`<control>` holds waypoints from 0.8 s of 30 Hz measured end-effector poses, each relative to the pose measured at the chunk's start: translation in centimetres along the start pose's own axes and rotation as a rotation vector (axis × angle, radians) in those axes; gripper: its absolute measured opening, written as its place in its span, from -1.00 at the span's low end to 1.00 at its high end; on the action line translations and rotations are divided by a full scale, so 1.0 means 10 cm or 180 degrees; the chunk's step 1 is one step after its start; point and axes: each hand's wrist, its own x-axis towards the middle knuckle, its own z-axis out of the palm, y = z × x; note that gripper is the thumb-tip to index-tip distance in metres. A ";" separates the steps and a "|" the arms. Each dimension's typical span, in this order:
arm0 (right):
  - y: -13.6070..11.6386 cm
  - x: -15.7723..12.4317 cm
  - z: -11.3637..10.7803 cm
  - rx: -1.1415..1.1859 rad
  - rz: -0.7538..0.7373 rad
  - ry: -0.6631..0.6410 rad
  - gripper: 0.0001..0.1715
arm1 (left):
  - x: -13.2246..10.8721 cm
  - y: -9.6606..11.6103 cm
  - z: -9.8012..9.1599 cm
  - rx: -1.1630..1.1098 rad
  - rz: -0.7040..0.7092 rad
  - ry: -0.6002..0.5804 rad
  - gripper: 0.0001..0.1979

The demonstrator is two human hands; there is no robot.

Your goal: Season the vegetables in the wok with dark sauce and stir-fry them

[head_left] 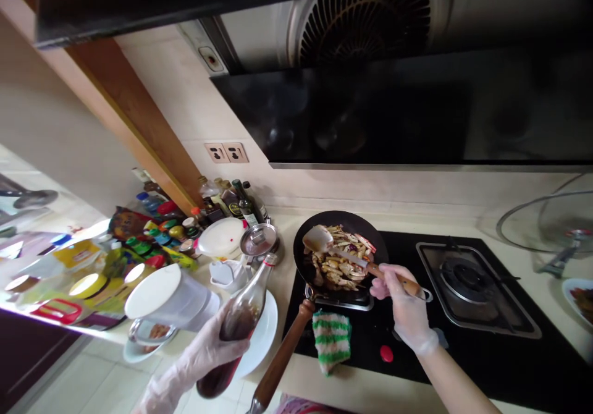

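Note:
My left hand (210,349), in a thin clear glove, is wrapped round a glass bottle of dark sauce (236,327), held tilted with its neck pointing up and right over a white plate (264,337). My right hand (403,303), also gloved, grips the wooden handle of a metal spatula (345,254). The spatula's blade rests on pale sliced food in a black wok (303,250) on the left burner. The wok's brown wooden handle (282,355) points toward me.
The black gas hob has a bare right burner (463,275), a red knob (386,353) and a green-striped cloth (331,338). Left of the hob are a white jug (169,296), a small pot lid (260,240), several bottles and jars. A glass lid (549,219) stands at far right.

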 end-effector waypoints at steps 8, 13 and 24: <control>-0.14 0.40 -0.56 -0.0284 -0.0694 0.0345 -0.52 | -0.18 -0.29 0.03 -0.0324 -0.0123 0.0255 -0.10; -0.40 0.34 -1.07 -0.0477 -0.0823 0.0471 -0.61 | -0.15 -0.24 0.10 -0.0180 -0.0073 0.0353 -0.05; -0.29 0.30 -0.83 0.0027 0.0189 -0.0174 -0.47 | -0.31 -0.13 0.24 -0.0307 -0.0044 0.0694 0.00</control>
